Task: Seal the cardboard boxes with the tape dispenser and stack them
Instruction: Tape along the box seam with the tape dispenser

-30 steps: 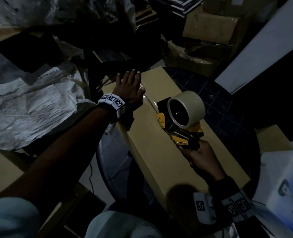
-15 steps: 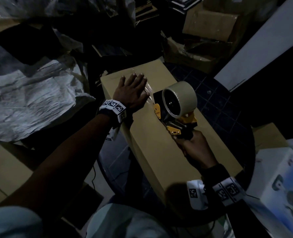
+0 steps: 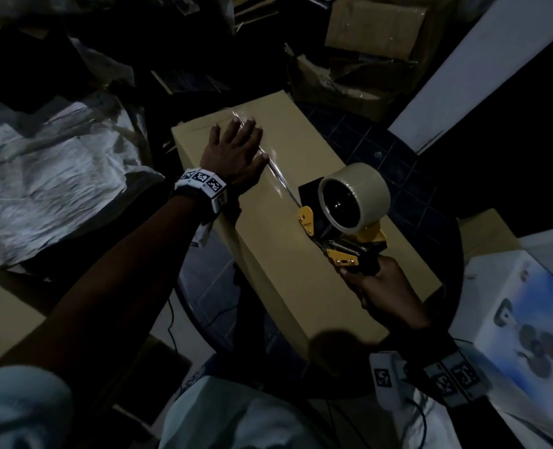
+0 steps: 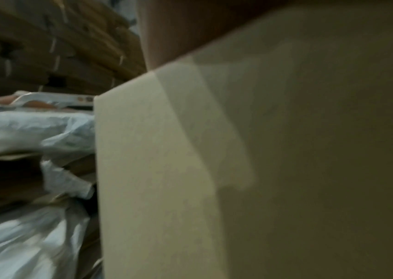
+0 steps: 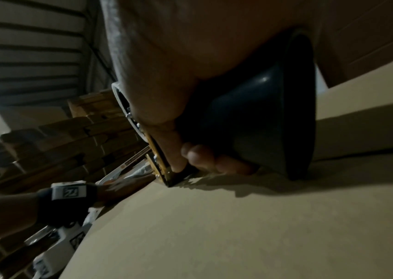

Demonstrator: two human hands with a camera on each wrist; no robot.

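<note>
A long tan cardboard box (image 3: 301, 260) lies across a round dark table (image 3: 411, 176). My left hand (image 3: 236, 147) lies flat, fingers straight, on the box's far end, over a shiny strip of clear tape (image 3: 276, 171) that runs along the lid. My right hand (image 3: 385, 286) grips the handle of a yellow and black tape dispenser (image 3: 343, 218) with a roll of clear tape (image 3: 356, 196), set on the box top at mid-length. In the right wrist view my fingers (image 5: 202, 156) curl round the dispenser (image 5: 262, 122) on the box (image 5: 238, 226). The left wrist view shows only the box (image 4: 238, 169).
Crumpled white sheeting (image 3: 48, 189) lies to the left. Torn cardboard boxes (image 3: 365, 59) pile up behind the table. A white printed box (image 3: 527, 319) stands at the right, with a tan box (image 3: 485, 234) beside it. A white board (image 3: 482, 66) leans at the back right.
The dispenser has drawn back along the box towards me, leaving more tape laid behind it. My left hand has stayed flat on the far end.
</note>
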